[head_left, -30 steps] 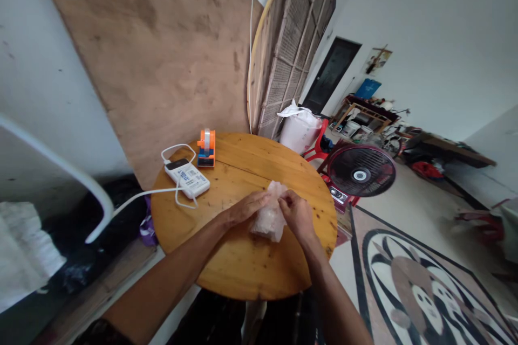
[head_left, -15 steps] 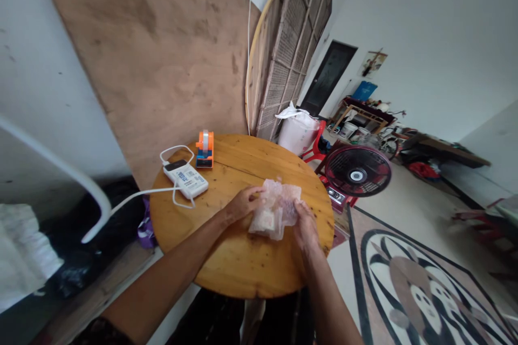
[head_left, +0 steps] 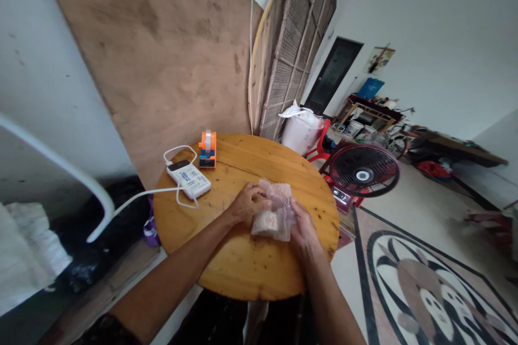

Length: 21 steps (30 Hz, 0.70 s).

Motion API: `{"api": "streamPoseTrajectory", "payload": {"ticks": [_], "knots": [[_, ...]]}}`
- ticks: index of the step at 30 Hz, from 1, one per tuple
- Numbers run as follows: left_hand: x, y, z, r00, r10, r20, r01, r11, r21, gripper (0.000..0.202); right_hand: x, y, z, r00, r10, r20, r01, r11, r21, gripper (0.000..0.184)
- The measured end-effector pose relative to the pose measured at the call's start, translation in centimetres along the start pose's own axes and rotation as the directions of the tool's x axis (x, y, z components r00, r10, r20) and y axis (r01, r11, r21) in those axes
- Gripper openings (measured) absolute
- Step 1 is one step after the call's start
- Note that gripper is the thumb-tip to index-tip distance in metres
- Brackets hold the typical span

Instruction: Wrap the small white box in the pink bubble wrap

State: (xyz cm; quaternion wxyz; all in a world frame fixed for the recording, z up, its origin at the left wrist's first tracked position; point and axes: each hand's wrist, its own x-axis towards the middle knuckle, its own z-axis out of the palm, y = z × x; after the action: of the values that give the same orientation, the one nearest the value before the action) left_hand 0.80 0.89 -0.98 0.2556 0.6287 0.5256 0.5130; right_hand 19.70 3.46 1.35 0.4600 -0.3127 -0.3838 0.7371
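Observation:
A pinkish, see-through piece of bubble wrap point(head_left: 279, 199) rests on the round wooden table point(head_left: 226, 275). A small pale packet with reddish marks point(head_left: 267, 221) shows through its lower part; its kind is unclear. My left hand point(head_left: 247, 204) has its fingers curled onto the wrap's upper left edge. On the other side, my right hand point(head_left: 303, 225) grips the right edge, thumb uppermost. The wrap hides some of the right fingertips.
An orange tape dispenser point(head_left: 208, 149) and a white power bank point(head_left: 189, 179) with looped cables stand at the table's back left. A fan point(head_left: 364, 172) is just beyond the right edge. A white sack point(head_left: 301, 132) sits on a red chair behind.
The right side of the bubble wrap has been folded inward, making it narrower. My right hand has moved left with it, and my left fingers have bent more over the upper left edge.

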Motion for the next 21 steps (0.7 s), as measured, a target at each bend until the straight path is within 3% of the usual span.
{"api": "streamPoseTrajectory", "payload": {"ticks": [6,12,15,18,21], "knots": [[0.2,0.3,-0.3,0.999,-0.033,-0.001,0.033,0.997,-0.065,0.021,0.1,0.1,0.7,0.998,0.034,0.050,-0.036,0.998,0.056,0.023],[0.1,1.0,-0.7,0.993,-0.121,0.012,0.120,0.957,-0.266,0.016,0.5,0.6,-0.8,0.998,0.002,-0.059,0.002,0.998,0.071,0.021],[0.3,0.9,-1.0,0.960,-0.281,0.009,0.239,0.796,-0.557,0.014,1.0,0.9,-1.7,0.994,-0.011,-0.105,0.018,0.998,0.061,0.021],[0.7,0.5,-1.5,0.920,-0.391,0.009,0.267,0.610,-0.746,0.016,1.5,1.2,-2.5,0.980,-0.061,-0.188,0.075,0.995,0.066,0.022],[1.0,0.1,-2.0,0.898,-0.439,0.001,0.277,0.566,-0.776,0.018,2.0,1.5,-3.2,0.953,-0.115,-0.281,0.140,0.988,0.070,0.022]]}}
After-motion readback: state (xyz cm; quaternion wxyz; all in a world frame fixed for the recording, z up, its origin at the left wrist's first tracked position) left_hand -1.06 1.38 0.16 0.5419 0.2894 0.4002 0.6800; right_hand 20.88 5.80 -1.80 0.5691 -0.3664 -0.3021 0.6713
